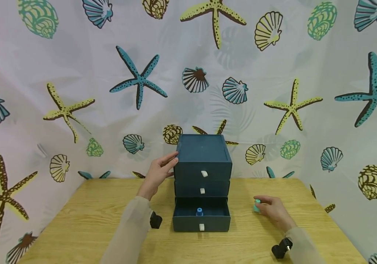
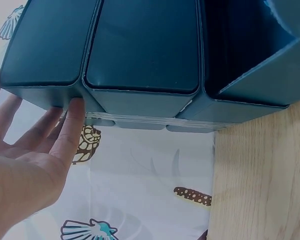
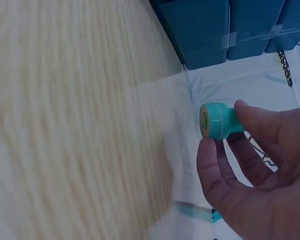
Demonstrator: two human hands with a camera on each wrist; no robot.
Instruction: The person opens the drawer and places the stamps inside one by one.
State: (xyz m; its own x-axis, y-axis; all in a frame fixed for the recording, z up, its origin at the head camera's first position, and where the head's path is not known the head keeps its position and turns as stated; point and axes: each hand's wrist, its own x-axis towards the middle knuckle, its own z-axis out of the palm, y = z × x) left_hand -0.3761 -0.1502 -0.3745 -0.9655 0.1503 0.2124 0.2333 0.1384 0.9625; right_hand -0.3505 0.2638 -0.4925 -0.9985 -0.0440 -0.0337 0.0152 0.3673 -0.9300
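A dark blue drawer cabinet [image 1: 204,148] with three stacked drawers and white pull tabs stands at the back middle of the table. Its bottom drawer [image 1: 188,223] is pulled out, and a small blue stamp [image 1: 199,212] stands inside. My left hand [image 1: 157,174] rests on the cabinet's left side near the top, its extended fingers [image 2: 70,130] against the wall. To the right of the cabinet, my right hand [image 1: 275,211] pinches a teal stamp [image 3: 217,121] between thumb and fingers. Its round orange and green end faces away from the palm, close over the table.
The wooden table [image 1: 102,209] reaches up to a white curtain [image 1: 188,113] printed with starfish and shells, which hangs behind and at both sides. A black wrist camera [image 1: 155,220] sits on the left sleeve, another black camera [image 1: 281,248] on the right.
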